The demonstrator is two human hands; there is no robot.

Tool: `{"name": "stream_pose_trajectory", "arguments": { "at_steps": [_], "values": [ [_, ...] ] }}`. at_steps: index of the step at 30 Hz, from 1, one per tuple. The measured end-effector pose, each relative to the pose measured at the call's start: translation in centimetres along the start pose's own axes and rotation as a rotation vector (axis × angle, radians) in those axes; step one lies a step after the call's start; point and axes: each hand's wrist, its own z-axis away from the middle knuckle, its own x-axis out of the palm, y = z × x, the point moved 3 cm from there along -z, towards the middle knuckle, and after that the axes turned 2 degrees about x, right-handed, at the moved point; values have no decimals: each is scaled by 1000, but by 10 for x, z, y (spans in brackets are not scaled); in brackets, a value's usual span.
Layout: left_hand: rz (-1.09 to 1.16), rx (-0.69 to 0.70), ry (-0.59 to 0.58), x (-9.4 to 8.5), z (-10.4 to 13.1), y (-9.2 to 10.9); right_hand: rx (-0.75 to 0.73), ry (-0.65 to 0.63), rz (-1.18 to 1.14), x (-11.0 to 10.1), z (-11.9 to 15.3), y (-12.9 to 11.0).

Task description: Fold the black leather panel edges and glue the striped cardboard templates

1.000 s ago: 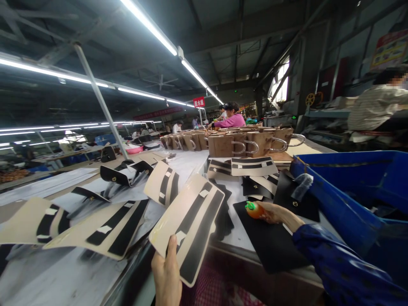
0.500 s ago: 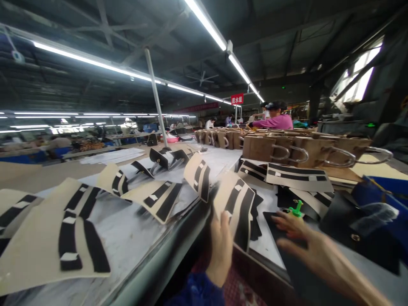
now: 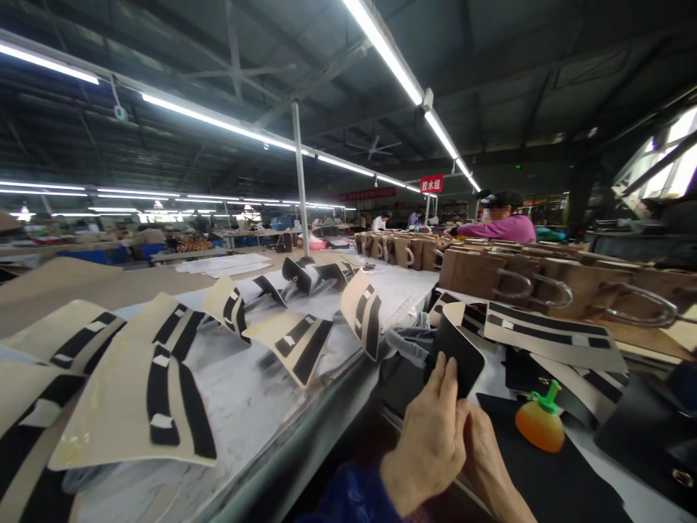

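Observation:
My left hand [image 3: 430,439] presses its fingers against the dark face of a curved black-and-cream panel [image 3: 460,349], gripping it at the table edge. My right hand [image 3: 490,457] is closed at the panel's lower edge, right beside the left, its fingertips mostly hidden. The panel stands bent upright with its cream side turned away. To the right, an orange squeeze bottle with a green nozzle [image 3: 539,425] stands on a flat black sheet [image 3: 549,479]. Grey cloth-like material [image 3: 411,341] bunches just left of the panel.
Cream panels with black strips [image 3: 168,407] spread over the white-covered table [image 3: 261,443] at left. More striped panels [image 3: 555,334] lie stacked at right, before rows of brown bags [image 3: 479,276] with wrapped handles. A person in a pink top [image 3: 504,229] works beyond.
Both hands have come together on the panel, which now shows its black face instead of its striped cream side. The right hand has left the bottle. My view has shifted left.

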Motion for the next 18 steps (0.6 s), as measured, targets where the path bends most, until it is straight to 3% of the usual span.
{"name": "stream_pose_trajectory", "arguments": {
  "at_steps": [3, 5, 8, 12, 18],
  "values": [
    [-290, 52, -3, -40, 0, -10, 26, 119, 22, 1, -23, 0],
    [-638, -58, 142, -67, 6, -36, 44, 172, 35, -3, -39, 2],
    [-835, -227, 287, -91, 18, -88, 31, 197, 58, -6, -63, 0],
    [-963, -284, 314, -86, 30, -140, -26, 235, 133, 3, -106, -5],
    [-1257, -143, 241, -59, 37, -167, -102, 245, 233, 45, -205, -5]
  ]
}}
